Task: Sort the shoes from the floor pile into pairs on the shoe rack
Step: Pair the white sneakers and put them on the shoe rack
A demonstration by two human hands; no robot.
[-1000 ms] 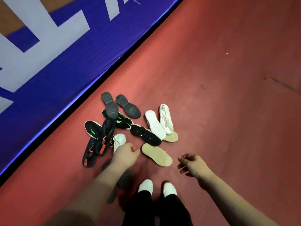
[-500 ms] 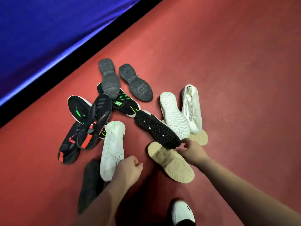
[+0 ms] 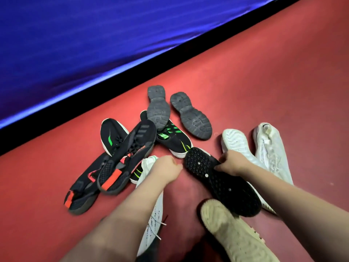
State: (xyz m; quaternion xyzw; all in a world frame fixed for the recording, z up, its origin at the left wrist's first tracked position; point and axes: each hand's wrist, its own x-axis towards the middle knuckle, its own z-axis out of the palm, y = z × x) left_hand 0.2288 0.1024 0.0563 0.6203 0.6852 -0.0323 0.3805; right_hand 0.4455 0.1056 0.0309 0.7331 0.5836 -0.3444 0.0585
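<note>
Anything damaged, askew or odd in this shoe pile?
Nothing spilled, but plenty askew: both grey-soled shoes, the tan-soled shoe and the black studded shoe gripped by the right hand are sole-up, and two black-and-red shoes overlap. The rightmost white shoe looks discoloured at its collar, possibly worn.

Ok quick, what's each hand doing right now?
Left hand: fingers curled at the white shoe; whether it grips cannot be told.
Right hand: holding the black studded-sole shoe.
</note>
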